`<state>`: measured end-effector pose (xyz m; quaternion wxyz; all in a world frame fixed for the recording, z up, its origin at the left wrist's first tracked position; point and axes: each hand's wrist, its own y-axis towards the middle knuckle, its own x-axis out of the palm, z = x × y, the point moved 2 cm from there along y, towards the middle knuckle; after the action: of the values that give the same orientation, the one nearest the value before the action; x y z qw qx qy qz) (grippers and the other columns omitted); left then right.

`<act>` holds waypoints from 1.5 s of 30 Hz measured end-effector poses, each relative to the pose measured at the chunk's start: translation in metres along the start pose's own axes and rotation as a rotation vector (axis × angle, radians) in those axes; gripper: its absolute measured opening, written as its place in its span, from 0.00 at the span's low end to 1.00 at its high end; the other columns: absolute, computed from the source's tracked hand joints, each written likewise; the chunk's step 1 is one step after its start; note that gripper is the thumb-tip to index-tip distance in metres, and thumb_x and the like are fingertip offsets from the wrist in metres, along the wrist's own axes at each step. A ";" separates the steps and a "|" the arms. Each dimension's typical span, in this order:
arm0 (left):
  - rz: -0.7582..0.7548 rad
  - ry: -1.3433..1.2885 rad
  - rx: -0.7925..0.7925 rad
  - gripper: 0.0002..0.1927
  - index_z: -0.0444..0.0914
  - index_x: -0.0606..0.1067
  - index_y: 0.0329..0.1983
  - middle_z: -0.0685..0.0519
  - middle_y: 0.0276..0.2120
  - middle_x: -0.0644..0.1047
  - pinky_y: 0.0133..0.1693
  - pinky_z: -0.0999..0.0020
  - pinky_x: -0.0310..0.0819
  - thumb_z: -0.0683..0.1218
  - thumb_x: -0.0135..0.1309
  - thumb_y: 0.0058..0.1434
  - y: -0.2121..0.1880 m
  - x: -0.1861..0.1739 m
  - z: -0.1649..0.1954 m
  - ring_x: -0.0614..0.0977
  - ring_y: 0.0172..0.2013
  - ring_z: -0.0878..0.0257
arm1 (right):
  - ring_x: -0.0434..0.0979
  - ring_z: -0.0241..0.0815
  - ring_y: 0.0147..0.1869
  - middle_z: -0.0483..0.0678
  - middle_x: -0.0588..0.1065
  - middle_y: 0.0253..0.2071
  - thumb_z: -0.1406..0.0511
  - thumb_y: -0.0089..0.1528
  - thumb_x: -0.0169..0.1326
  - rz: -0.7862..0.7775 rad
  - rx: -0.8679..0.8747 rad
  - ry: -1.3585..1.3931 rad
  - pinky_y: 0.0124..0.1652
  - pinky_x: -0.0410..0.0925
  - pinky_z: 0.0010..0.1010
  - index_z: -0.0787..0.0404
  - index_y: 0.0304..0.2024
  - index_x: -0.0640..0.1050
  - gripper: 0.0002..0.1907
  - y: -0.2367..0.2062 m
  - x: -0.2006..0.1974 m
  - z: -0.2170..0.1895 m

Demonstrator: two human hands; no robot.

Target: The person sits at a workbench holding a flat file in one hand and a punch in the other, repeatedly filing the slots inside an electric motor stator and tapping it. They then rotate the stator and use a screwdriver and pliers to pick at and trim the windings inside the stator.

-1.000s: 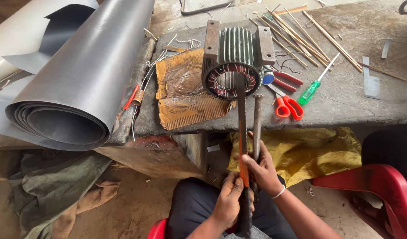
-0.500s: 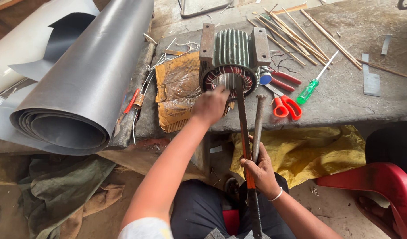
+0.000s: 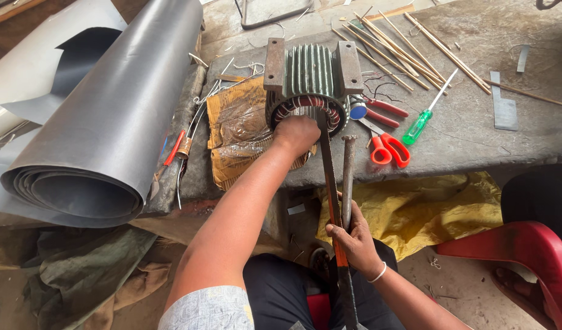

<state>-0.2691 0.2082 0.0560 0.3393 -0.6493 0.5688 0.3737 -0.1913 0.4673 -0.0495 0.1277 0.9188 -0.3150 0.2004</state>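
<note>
— What did the work surface look like?

— A rough grey table [image 3: 476, 131] ran across the upper half of the frame, strewn with thin wooden sticks [image 3: 403, 46], red-handled scissors [image 3: 388, 146], red pliers [image 3: 382, 111] and a green screwdriver [image 3: 422, 122]. A big roll of grey sheet [image 3: 103, 140] filled the upper left; a yellow cloth [image 3: 415, 211] hung below the table edge, with a red chair [image 3: 525, 256] at lower right.

— And the motor part?

— The green finned stator [image 3: 311, 85] stood at the table's front edge, top centre, copper windings showing in its open end, beside a crumpled brown paper [image 3: 238, 131].

— The hands?

— The left hand [image 3: 298, 133] was stretched forward, fingers curled into the stator's opening. The right hand [image 3: 353, 239], lower centre, was wrapped around two long metal rods [image 3: 339, 183], their tips leaning against the stator.
</note>
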 end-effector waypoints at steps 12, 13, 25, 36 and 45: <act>0.236 -0.729 -0.361 0.18 0.34 0.72 0.60 0.40 0.40 0.79 0.40 0.52 0.81 0.47 0.40 0.72 -0.085 -0.022 0.045 0.84 0.38 0.48 | 0.79 0.37 0.43 0.48 0.75 0.42 0.66 0.69 0.45 -0.013 -0.009 0.067 0.41 0.70 0.29 0.62 0.69 0.64 0.25 0.006 -0.002 0.003; 0.151 -0.973 -0.494 0.23 0.35 0.71 0.59 0.39 0.39 0.79 0.46 0.44 0.77 0.55 0.35 0.75 -0.113 -0.022 0.060 0.82 0.43 0.41 | 0.80 0.38 0.45 0.49 0.75 0.42 0.66 0.71 0.43 -0.020 -0.014 0.039 0.41 0.69 0.29 0.62 0.69 0.65 0.23 0.007 -0.002 0.003; 0.194 -2.406 -0.617 0.16 0.37 0.65 0.59 0.50 0.21 0.73 0.20 0.75 0.67 0.51 0.45 0.74 -0.253 -0.053 0.191 0.71 0.16 0.68 | 0.62 0.28 0.17 0.43 0.74 0.41 0.57 0.71 0.39 0.062 0.132 -0.058 0.16 0.59 0.21 0.59 0.64 0.67 0.22 -0.002 0.008 -0.010; 0.236 -2.517 -0.679 0.14 0.39 0.69 0.49 0.52 0.22 0.73 0.19 0.75 0.68 0.53 0.41 0.75 -0.220 -0.066 0.157 0.71 0.15 0.68 | 0.63 0.24 0.23 0.39 0.67 0.30 0.66 0.69 0.47 0.038 -0.083 -0.162 0.20 0.60 0.18 0.55 0.77 0.55 0.34 0.011 -0.014 -0.006; 0.278 -2.933 -0.705 0.12 0.43 0.71 0.47 0.54 0.22 0.72 0.20 0.75 0.67 0.54 0.43 0.74 -0.221 -0.063 0.159 0.71 0.17 0.67 | 0.64 0.26 0.40 0.41 0.70 0.40 0.70 0.72 0.49 -0.001 -0.462 -0.612 0.37 0.63 0.20 0.56 0.78 0.61 0.31 0.019 -0.022 -0.035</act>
<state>-0.0704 0.4033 0.0366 0.3837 0.2980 -0.3233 0.8120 -0.2290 0.4768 -0.0267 0.2316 0.8833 -0.3751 -0.1596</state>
